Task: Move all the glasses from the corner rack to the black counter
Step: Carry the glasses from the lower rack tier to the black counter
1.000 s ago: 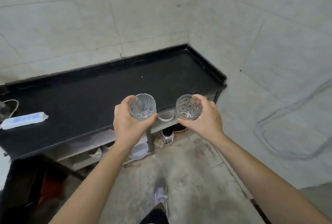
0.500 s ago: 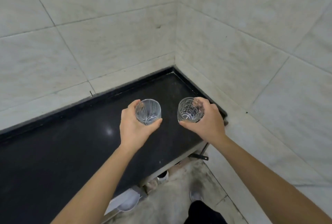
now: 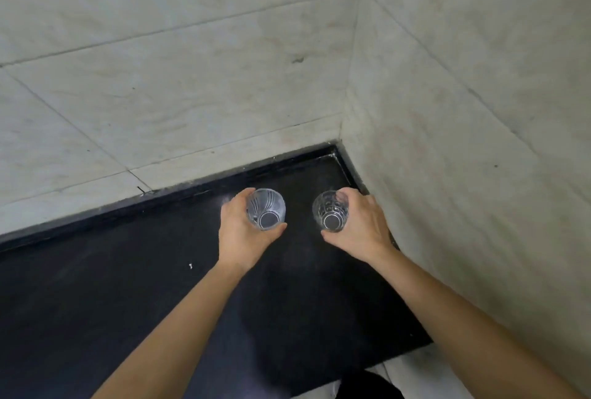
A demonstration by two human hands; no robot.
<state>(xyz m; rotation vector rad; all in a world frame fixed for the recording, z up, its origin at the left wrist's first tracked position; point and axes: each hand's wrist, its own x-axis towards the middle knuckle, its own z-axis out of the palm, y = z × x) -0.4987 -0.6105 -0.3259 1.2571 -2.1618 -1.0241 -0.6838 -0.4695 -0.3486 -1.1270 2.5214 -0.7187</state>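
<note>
I hold two clear patterned glasses upright over the black counter [image 3: 134, 286], near its far right corner. My left hand [image 3: 243, 232] grips the glass with curved lines [image 3: 266, 209]. My right hand [image 3: 361, 229] is wrapped around the glass with round facets [image 3: 331, 211]. Both glasses stand low over the counter top; I cannot tell whether their bases touch it. The corner rack is out of view.
Pale tiled walls [image 3: 192, 79] meet at the corner right behind the glasses, with the right wall [image 3: 479, 143] close beside my right hand. A small white speck [image 3: 190, 266] lies on the counter. The counter's front edge runs at the lower right.
I have stepped up to the counter and both hands have carried the glasses forward and down toward its far right corner. The shelf below and the floor have dropped out of view.
</note>
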